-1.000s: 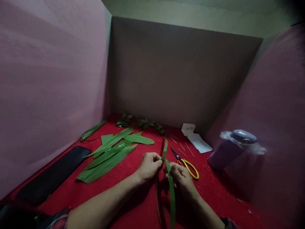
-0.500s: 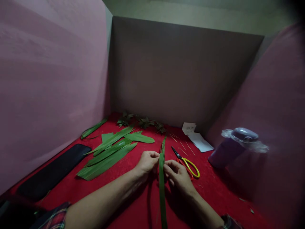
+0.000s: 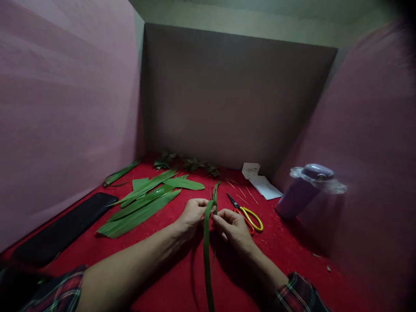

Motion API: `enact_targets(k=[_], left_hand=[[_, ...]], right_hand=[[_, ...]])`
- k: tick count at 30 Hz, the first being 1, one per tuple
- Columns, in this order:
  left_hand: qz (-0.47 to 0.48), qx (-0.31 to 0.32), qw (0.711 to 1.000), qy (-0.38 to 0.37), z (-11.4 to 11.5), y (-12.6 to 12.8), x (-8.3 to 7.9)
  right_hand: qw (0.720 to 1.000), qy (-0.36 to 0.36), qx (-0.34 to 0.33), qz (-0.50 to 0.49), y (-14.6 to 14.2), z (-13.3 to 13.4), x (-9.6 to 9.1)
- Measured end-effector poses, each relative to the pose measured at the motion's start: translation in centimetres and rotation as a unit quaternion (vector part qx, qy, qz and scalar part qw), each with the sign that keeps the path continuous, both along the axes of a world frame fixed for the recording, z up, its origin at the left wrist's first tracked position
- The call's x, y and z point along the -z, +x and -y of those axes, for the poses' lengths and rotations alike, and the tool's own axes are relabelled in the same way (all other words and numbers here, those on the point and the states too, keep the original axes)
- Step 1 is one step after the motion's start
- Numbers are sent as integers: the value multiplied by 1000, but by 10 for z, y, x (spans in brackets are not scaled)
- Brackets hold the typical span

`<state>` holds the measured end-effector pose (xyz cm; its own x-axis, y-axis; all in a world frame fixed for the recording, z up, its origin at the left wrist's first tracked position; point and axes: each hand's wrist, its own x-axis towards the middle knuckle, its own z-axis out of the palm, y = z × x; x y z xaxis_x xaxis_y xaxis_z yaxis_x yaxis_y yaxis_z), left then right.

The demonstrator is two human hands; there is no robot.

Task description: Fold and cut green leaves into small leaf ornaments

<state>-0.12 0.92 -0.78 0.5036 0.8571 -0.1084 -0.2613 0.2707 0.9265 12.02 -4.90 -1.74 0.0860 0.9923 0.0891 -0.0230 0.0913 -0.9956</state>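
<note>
A long narrow green leaf strip [image 3: 207,255] is bent over between my hands, one end hanging toward me and the other pointing away. My left hand [image 3: 194,213] pinches it from the left, near the bend. From the right, the thumb and fingers of my right hand [image 3: 232,226] close on the strip just beside the bend. The fingers partly hide how the strip is folded there. Just right of my right hand lie scissors [image 3: 249,216] with one yellow and one red handle, blades pointing away.
Broad green leaves [image 3: 143,212] lie to the left, beyond a black phone-like slab [image 3: 65,227]. Leafy sprigs [image 3: 193,164] rest at the back. Thin sticks [image 3: 242,193], white papers [image 3: 264,187] and a purple plastic-wrapped container [image 3: 299,195] are on the right, all on red cloth [image 3: 172,277].
The bend of the strip has shifted left, and its hanging end now curves beside my left fingers. Both hands keep their pinch. The whole view has shifted slightly.
</note>
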Motion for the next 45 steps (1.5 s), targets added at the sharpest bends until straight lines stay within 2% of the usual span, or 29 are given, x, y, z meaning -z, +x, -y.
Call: enact_targets(k=[4,11,17,20,26,32,39,45], left_hand=[[-3,-2,1000,6,0,0,1],[-20,31,999,37,-4,-1,7],[-76,-5,996,55,-4,0,4],[-88,-1,994,57,-3,0,2],[-25,0,999,31,0,-1,-2],[-67,-21,997,42,5,-1,-11],[-26,-31,999,34,6,-1,-10],[-13,-35,999,27,10,0,-16]], right_hand=[[1000,-4,12,-12,0,0,1],[999,-5,18,-26,0,0,3],[1000,9,15,-2,-2,-2,5],[1000,13,15,8,-2,-2,6],[999,11,22,-24,-1,-4,7],[999,-3,17,-30,-2,-3,5],[999,-7,26,-40,-3,-2,4],[999,3,26,-31,-2,-2,4]])
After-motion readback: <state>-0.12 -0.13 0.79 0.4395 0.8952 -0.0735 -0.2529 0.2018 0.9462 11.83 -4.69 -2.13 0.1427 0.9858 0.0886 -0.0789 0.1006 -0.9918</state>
